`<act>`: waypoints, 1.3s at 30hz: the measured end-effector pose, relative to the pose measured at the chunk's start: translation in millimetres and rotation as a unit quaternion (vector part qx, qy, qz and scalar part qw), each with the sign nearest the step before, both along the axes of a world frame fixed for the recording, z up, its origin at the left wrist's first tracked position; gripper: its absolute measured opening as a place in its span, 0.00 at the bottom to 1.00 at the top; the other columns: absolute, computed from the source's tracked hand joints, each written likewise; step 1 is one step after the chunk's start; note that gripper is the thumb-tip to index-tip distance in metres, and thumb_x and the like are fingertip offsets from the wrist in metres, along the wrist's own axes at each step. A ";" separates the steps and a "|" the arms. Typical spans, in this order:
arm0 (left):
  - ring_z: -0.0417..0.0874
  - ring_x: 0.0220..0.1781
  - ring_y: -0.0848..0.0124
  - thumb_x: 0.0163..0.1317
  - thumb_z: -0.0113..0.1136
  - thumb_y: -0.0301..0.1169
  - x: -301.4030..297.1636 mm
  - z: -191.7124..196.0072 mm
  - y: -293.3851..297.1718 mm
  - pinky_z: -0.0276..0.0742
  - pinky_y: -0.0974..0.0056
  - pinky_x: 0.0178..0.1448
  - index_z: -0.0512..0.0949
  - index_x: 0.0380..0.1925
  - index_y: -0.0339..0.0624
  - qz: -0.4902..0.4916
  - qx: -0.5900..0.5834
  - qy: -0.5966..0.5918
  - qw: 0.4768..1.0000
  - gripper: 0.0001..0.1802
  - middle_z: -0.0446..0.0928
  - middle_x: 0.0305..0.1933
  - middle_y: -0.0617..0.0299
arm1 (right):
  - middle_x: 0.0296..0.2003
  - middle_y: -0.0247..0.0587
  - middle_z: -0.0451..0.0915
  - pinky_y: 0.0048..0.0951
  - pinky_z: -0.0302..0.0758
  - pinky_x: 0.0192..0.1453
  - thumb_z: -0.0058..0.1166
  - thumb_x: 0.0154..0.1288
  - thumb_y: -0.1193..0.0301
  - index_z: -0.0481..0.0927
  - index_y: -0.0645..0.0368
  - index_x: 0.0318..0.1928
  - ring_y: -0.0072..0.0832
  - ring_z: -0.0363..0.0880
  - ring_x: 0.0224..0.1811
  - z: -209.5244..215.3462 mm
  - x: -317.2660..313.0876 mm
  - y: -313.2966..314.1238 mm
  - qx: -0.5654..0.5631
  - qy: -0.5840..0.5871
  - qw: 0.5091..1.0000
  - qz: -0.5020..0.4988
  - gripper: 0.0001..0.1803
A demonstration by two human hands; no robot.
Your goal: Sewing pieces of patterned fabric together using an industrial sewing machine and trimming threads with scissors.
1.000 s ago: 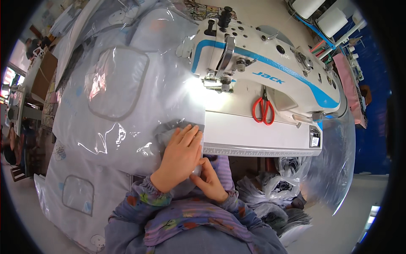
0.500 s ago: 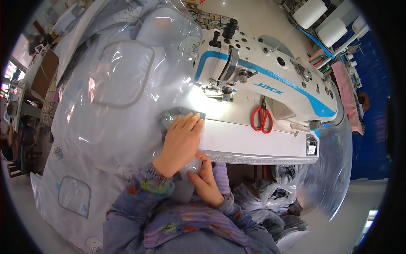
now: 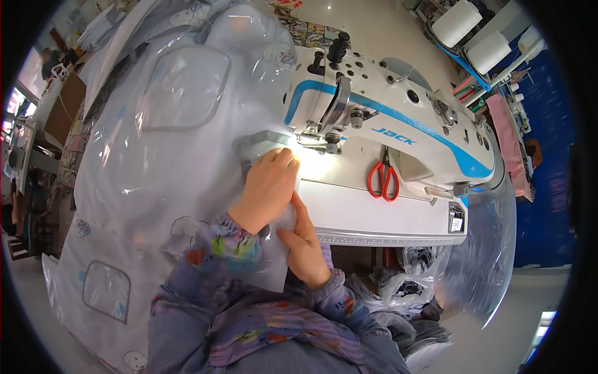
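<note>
A large clear-and-grey plastic sheet (image 3: 162, 168) with printed cartoon animals spreads over the left of the table. A separate grey translucent plastic piece (image 3: 265, 140) lies on it beside the lit needle area of a white and blue sewing machine (image 3: 386, 118). My left hand (image 3: 265, 190) is closed on this piece, fingers bent and pressed together, just short of the presser foot. Below it, my right hand (image 3: 305, 249) pinches the piece's right edge between thumb and fingers. The piece's lower end hangs toward my lap. Fingertips of the left hand are partly hidden.
Red-handled scissors (image 3: 383, 179) lie on the machine bed under the arm. A ruler strip (image 3: 386, 239) runs along the table's front edge. White thread cones (image 3: 456, 22) stand at the back right. Bundled plastic pieces (image 3: 411, 280) are heaped below the table.
Both hands and the grey plastic piece have moved forward, toward the needle. The left fingers, flatter before, are now more bent. More of the piece's lower end shows below my hands.
</note>
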State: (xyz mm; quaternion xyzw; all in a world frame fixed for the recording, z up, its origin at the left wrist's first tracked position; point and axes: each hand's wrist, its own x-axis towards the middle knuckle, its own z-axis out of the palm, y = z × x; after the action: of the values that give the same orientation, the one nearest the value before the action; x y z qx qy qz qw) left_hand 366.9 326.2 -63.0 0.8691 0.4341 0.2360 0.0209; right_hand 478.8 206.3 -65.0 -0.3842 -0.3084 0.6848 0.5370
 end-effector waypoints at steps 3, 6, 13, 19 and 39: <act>0.82 0.60 0.57 0.58 0.64 0.24 -0.4 -1.7 12.7 0.82 0.57 0.61 0.81 0.51 0.38 -0.011 0.006 -0.016 1.000 0.19 0.79 0.53 0.56 | 0.85 0.46 0.52 0.34 0.51 0.87 0.42 0.65 0.90 0.46 0.61 0.87 0.33 0.49 0.88 -3.4 -0.8 11.6 0.037 -0.035 0.999 -0.008 0.50; 0.82 0.60 0.55 0.62 0.64 0.25 -12.4 -2.0 5.9 0.81 0.54 0.65 0.82 0.51 0.38 -0.047 -0.030 -0.059 0.997 0.16 0.80 0.55 0.56 | 0.85 0.46 0.52 0.35 0.50 0.87 0.43 0.68 0.89 0.43 0.57 0.88 0.33 0.50 0.87 -2.6 4.8 -0.3 0.022 -0.025 0.999 -0.008 0.50; 0.76 0.75 0.58 0.67 0.68 0.33 -81.6 13.5 -111.4 0.66 0.41 0.82 0.79 0.67 0.43 -0.137 -0.121 0.028 0.983 0.28 0.78 0.70 0.60 | 0.58 0.43 0.84 0.25 0.78 0.60 0.48 0.81 0.82 0.47 0.54 0.84 0.22 0.82 0.55 -5.7 27.8 -82.3 -0.123 -0.032 0.990 0.067 0.39; 0.77 0.73 0.57 0.55 0.78 0.37 -108.6 30.1 -159.1 0.63 0.38 0.83 0.79 0.67 0.50 -0.147 -0.172 0.047 0.973 0.37 0.76 0.70 0.63 | 0.58 0.41 0.85 0.25 0.82 0.58 0.48 0.82 0.81 0.58 0.58 0.77 0.21 0.84 0.56 -15.8 24.4 -94.9 -0.157 0.048 0.986 0.039 0.29; 0.81 0.46 0.66 0.55 0.69 0.30 -70.5 19.0 -174.3 0.79 0.59 0.52 0.87 0.52 0.48 -0.159 -0.075 -0.011 0.984 0.22 0.78 0.42 0.70 | 0.53 0.43 0.85 0.27 0.82 0.59 0.48 0.81 0.84 0.48 0.57 0.81 0.21 0.83 0.54 -15.6 23.6 -103.1 -0.138 0.008 0.990 0.013 0.36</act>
State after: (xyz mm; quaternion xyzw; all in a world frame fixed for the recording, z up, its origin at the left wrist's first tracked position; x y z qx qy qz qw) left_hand 296.5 151.9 -44.0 0.9204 0.3064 0.2065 0.1280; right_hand 502.4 103.1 -80.6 -0.4453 -0.2111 0.7307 0.4726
